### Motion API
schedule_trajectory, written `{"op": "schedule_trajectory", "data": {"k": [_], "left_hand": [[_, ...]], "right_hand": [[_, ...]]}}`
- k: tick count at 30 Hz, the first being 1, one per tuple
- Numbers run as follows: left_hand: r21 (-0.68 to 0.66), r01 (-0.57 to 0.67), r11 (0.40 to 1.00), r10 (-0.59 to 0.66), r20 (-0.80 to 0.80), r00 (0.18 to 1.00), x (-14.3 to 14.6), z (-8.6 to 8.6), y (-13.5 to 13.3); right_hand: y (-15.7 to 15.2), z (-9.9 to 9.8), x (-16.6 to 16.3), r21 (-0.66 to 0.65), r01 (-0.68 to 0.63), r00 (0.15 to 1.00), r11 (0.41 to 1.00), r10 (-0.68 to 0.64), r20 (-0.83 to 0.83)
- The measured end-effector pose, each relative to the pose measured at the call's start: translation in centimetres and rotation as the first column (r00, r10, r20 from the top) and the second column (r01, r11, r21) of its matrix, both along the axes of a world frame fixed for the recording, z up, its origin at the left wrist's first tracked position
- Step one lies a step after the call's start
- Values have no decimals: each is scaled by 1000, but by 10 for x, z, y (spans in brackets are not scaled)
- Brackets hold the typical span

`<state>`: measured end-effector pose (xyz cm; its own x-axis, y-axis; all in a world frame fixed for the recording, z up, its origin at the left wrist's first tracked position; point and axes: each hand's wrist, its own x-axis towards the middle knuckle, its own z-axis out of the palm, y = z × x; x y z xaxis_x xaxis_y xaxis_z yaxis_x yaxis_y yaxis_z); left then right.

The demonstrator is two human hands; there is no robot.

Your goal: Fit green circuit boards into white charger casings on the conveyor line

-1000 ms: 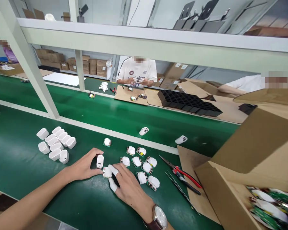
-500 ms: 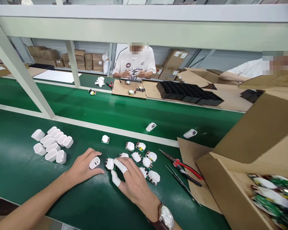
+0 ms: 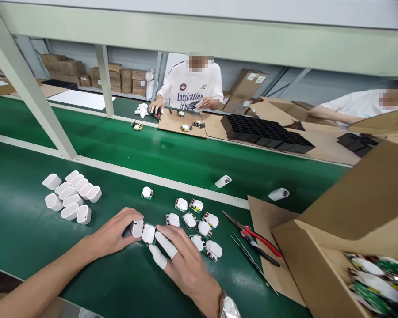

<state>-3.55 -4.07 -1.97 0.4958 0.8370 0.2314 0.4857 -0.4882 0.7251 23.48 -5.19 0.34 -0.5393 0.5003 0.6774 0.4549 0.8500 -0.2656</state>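
Observation:
My left hand (image 3: 114, 232) lies on the green bench and grips a small white charger shell (image 3: 137, 228) between thumb and fingers. My right hand (image 3: 182, 260), with white finger cots on two fingers, pinches a white-topped circuit module (image 3: 148, 233) and holds it against the open end of the shell. Several more modules (image 3: 199, 223) lie just right of my hands. A cluster of empty white shells (image 3: 73, 198) sits to the left. One lone module (image 3: 147, 192) lies further back.
Red-handled cutters (image 3: 254, 234) and tweezers (image 3: 250, 260) lie at the right beside a cardboard box (image 3: 321, 265) of circuit boards. Two finished chargers (image 3: 223, 181) (image 3: 278, 194) ride the conveyor. Across it, two people work at cardboard mats and black trays (image 3: 268, 137).
My left hand turned the shell onto its side and my right hand brought the module up against its open end. The chargers on the conveyor drifted right.

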Motion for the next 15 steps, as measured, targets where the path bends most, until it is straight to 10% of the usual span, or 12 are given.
{"op": "schedule_trajectory", "data": {"k": [15], "left_hand": [[-107,-10,994,10,-7,1000,1,6,-6]], "right_hand": [[-2,-20,-1,80,-21,989,997,9,145]]}}
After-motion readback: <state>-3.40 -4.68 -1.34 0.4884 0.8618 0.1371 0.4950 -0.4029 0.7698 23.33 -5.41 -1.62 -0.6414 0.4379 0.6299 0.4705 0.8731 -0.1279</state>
